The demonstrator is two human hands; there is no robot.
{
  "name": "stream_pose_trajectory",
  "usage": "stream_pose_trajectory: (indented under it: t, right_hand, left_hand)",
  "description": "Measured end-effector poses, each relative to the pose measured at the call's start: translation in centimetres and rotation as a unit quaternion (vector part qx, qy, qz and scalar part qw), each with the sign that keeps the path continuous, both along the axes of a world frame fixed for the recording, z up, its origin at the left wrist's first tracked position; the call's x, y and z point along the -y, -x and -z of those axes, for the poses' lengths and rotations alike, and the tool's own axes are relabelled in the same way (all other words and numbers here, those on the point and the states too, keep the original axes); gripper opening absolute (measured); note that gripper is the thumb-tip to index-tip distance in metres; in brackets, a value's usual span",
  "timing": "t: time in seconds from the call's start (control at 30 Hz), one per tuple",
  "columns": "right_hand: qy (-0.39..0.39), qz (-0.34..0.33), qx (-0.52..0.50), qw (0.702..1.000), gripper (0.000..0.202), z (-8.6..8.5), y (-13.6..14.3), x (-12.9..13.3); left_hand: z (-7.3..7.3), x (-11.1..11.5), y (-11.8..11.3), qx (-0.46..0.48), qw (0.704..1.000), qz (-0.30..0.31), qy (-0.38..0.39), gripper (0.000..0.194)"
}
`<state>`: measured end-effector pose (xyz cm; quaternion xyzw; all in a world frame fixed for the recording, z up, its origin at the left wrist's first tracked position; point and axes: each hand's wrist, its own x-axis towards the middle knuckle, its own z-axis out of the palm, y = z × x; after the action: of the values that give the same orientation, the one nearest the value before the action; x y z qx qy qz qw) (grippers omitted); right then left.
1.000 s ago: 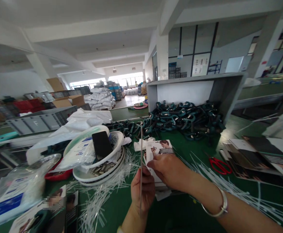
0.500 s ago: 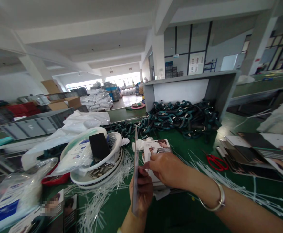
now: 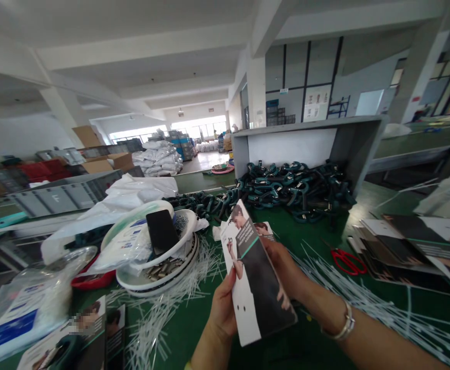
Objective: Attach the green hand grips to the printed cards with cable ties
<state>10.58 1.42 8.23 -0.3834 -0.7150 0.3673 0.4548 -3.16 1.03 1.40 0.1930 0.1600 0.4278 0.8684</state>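
Observation:
My left hand [image 3: 225, 308] is closed on the left edge of a printed cardboard card [image 3: 265, 288], thumb on its front. The card is tilted, its white and dark printed face toward me, with two small holes low in the white part. My right hand [image 3: 281, 264] is behind the card's right edge; its fingers are hidden there, so what they hold does not show. More printed cards [image 3: 264, 229] lie just behind. Loose white cable ties [image 3: 325, 285] are spread to the right, and another heap of cable ties [image 3: 163, 313] lies to the left.
A grey crate on its side [image 3: 363, 154] spills dark green clamps [image 3: 294, 185] at the back. Red-handled scissors [image 3: 348, 262] and a stack of cards [image 3: 413, 252] are at right. Left are white bowls [image 3: 188, 231] with metal parts, a phone [image 3: 161, 232] and plastic bags [image 3: 20, 313].
The card has turned from edge-on to show its printed face. My right hand has gone from beside the card to behind it. My left hand still grips the card.

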Motion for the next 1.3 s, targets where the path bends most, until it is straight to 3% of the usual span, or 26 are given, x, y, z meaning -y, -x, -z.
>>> stream_pose_trajectory:
  t: [0.07, 0.13, 0.23, 0.3, 0.37, 0.43, 0.53, 0.6, 0.7, 0.77, 0.83, 0.93, 1.03, 1.07, 1.1, 1.17, 1.23, 1.3]
  right_hand:
    - [0.078, -0.056, -0.103, 0.99, 0.03, 0.1, -0.8, 0.0]
    - [0.143, -0.07, -0.169, 0.973, 0.034, 0.1, -1.8, -0.1]
    - [0.152, 0.031, -0.205, 0.966, 0.045, -0.4, -3.9, -0.5]
    - [0.061, 0.142, -0.158, 0.975, 0.043, -1.2, -5.1, -0.2]
    - [-0.091, 0.205, -0.013, 0.974, 0.04, -2.5, -5.7, 0.7]
    - [-0.22, 0.17, 0.2, 0.939, 0.039, -3.9, -5.6, 1.9]
    - [-0.27, 0.09, 0.414, 0.865, 0.028, -5.0, -4.5, 2.9]
    - [-0.279, 0.074, 0.458, 0.841, 0.015, -4.6, -3.9, 2.7]
    - [-0.336, 0.071, 0.455, 0.822, 0.016, -3.3, -3.3, 2.1]
    - [-0.373, 0.086, 0.421, 0.822, 0.02, -2.6, -3.0, 2.0]
    - [-0.383, 0.093, 0.369, 0.841, 0.018, -2.5, -2.9, 2.2]
    - [-0.344, 0.105, 0.279, 0.89, 0.014, -3.0, -3.9, 1.9]
    - [-0.231, 0.26, 0.217, 0.912, 0.028, -2.8, -7.2, 0.5]
    - [-0.17, 0.313, 0.246, 0.902, 0.033, -2.2, -8.6, 0.0]
    - [-0.099, 0.321, 0.316, 0.887, 0.032, -1.4, -10.0, -0.4]
    - [0.057, 0.257, 0.514, 0.816, 0.021, 0.9, -12.1, -0.7]
    - [0.115, 0.239, 0.557, 0.787, 0.008, 3.6, -13.1, -0.4]
    - [0.135, 0.25, 0.564, 0.776, 0.008, 5.8, -13.2, 0.0]
  left_hand:
    - [-0.2, 0.1, -0.3, -0.005, 0.999, -0.044, 0.005, 0.023]
    - [-0.5, 0.2, -0.5, -0.023, 0.998, -0.06, 0.004, 0.021]
    - [-1.1, 0.4, -0.8, -0.05, 0.995, -0.083, -0.013, 0.023]
    - [-1.4, 0.5, -0.9, -0.061, 0.992, -0.107, -0.028, 0.027]
    - [-1.6, 0.7, -0.9, -0.073, 0.989, -0.124, -0.043, 0.03]
    - [-1.8, 0.8, -1.0, -0.088, 0.987, -0.127, -0.053, 0.031]
    - [-1.8, 0.9, -1.0, -0.115, 0.983, -0.129, -0.055, 0.031]
    - [-1.8, 0.9, -1.0, -0.13, 0.982, -0.129, -0.052, 0.03]
    - [-1.9, 0.9, -0.7, -0.154, 0.979, -0.121, -0.05, 0.029]
    - [-2.2, 0.8, -0.6, -0.168, 0.977, -0.125, -0.048, 0.029]
    - [-2.7, 0.5, -0.6, -0.178, 0.974, -0.131, -0.052, 0.03]
    - [-3.6, -0.6, -0.7, -0.192, 0.969, -0.139, -0.071, 0.03]
    - [-3.9, -2.8, -1.0, -0.212, 0.962, -0.142, -0.092, 0.033]
    - [-3.9, -3.7, -1.0, -0.222, 0.959, -0.144, -0.098, 0.036]
    - [-3.8, -4.6, -1.2, -0.237, 0.955, -0.145, -0.106, 0.04]
    - [-3.5, -6.2, -1.4, -0.283, 0.939, -0.145, -0.131, 0.047]
    - [-3.2, -7.4, -1.7, -0.332, 0.919, -0.139, -0.158, 0.051]
    - [-2.9, -8.1, -1.7, -0.361, 0.905, -0.143, -0.174, 0.051]
